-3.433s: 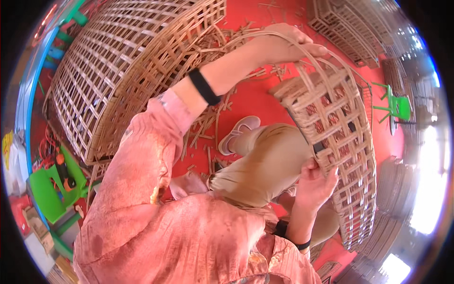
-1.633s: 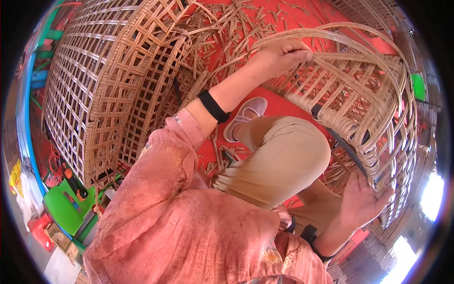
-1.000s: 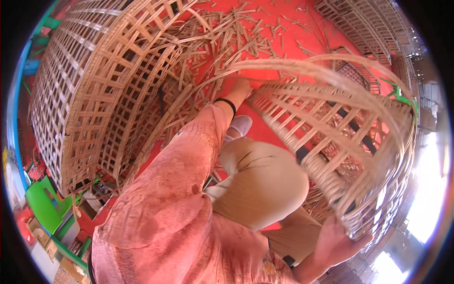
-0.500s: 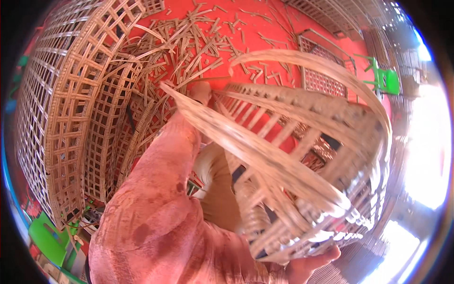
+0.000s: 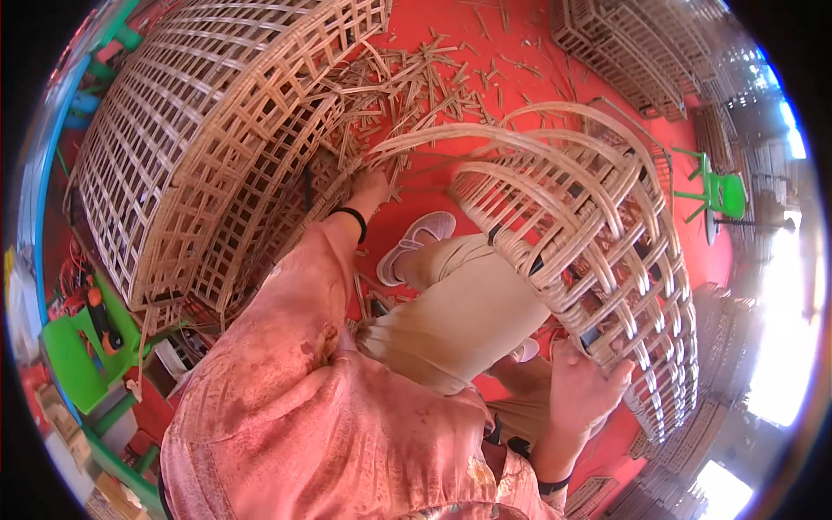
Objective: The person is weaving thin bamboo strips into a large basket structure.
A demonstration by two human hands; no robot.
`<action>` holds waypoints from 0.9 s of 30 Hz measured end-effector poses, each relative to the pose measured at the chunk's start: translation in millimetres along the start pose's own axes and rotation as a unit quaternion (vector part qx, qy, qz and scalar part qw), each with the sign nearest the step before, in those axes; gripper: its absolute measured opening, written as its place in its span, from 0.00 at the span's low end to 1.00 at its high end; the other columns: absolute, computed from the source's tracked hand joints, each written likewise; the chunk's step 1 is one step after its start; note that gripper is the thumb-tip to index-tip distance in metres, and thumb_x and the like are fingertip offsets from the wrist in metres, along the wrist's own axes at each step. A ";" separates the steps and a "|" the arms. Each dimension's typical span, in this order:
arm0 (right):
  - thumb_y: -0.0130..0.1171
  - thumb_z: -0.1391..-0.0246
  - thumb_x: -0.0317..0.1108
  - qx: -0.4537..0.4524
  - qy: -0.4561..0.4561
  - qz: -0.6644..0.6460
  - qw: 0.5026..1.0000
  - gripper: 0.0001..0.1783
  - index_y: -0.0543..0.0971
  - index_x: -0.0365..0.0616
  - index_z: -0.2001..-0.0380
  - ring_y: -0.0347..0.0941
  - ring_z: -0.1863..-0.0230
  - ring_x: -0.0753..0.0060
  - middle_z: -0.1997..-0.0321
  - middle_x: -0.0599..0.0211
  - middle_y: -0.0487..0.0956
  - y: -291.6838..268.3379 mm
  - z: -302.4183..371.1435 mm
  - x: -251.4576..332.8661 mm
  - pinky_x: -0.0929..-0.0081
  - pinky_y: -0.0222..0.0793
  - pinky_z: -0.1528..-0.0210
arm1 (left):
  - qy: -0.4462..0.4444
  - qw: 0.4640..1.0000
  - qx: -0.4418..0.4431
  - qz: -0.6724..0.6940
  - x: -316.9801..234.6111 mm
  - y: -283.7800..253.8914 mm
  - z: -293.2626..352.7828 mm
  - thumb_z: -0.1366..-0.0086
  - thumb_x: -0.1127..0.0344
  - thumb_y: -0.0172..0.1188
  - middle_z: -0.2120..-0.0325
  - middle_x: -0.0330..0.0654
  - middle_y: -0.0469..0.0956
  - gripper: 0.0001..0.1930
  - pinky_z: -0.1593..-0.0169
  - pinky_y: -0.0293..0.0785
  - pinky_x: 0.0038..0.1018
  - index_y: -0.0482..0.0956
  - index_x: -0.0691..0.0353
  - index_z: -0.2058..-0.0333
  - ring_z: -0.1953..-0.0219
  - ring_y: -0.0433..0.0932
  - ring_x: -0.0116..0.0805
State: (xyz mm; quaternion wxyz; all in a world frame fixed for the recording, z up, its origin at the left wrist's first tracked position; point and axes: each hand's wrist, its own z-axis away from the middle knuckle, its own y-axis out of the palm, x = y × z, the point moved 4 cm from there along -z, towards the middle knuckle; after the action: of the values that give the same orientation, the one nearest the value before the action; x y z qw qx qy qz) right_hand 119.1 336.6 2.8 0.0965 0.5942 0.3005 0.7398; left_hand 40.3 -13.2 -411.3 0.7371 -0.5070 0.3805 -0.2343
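A green plastic seat (image 5: 82, 355) stands at far left, beside a large woven cane basket (image 5: 199, 130). Next comes the left hand (image 5: 373, 186), near the end of a curved strand; whether its grip has closed on the cane I cannot tell. Beyond it, short offcuts (image 5: 442, 82) litter the red floor (image 5: 529, 78). Rightward, the right hand (image 5: 582, 386) grasps the near corner of a smaller woven piece (image 5: 620, 251) (loose strands arch over its top), right of the person's knee.
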 end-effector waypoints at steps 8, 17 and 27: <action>0.61 0.38 0.46 -0.035 -0.013 -0.067 0.997 0.18 0.77 0.45 0.54 0.75 0.48 0.60 0.47 0.64 0.78 -1.3 8.9 -6.6 0.61 0.72 0.55 | 0.179 0.776 -0.083 0.599 -82.6 -239.0 76.5 0.30 0.63 0.58 0.57 0.46 0.79 0.13 0.49 0.72 0.30 0.81 0.67 0.55 0.54 0.78 0.37; 0.61 0.39 0.44 -0.038 0.029 -0.063 0.997 0.18 0.77 0.43 0.54 0.77 0.56 0.58 0.53 0.58 0.81 6.5 31.6 -22.7 0.61 0.73 0.56 | 0.377 0.757 0.035 0.533 -170.2 -369.2 134.8 0.25 0.54 0.52 0.66 0.36 0.77 0.19 0.58 0.69 0.20 0.80 0.66 0.56 0.61 0.73 0.21; 0.62 0.41 0.43 -0.059 0.051 -0.058 0.995 0.19 0.78 0.43 0.52 0.78 0.60 0.61 0.52 0.59 0.80 5.3 54.6 -38.7 0.65 0.71 0.56 | 0.228 0.738 0.083 0.630 -158.3 -369.9 147.4 0.31 0.52 0.63 0.81 0.27 0.74 0.16 0.78 0.59 0.18 0.84 0.60 0.67 0.81 0.65 0.14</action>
State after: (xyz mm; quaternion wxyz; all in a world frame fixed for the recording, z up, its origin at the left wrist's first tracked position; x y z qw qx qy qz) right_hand 182.1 331.0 -19.9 0.1586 0.5301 0.2952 0.7789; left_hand 77.9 47.3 11.2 0.6467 -0.0198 0.7486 0.1446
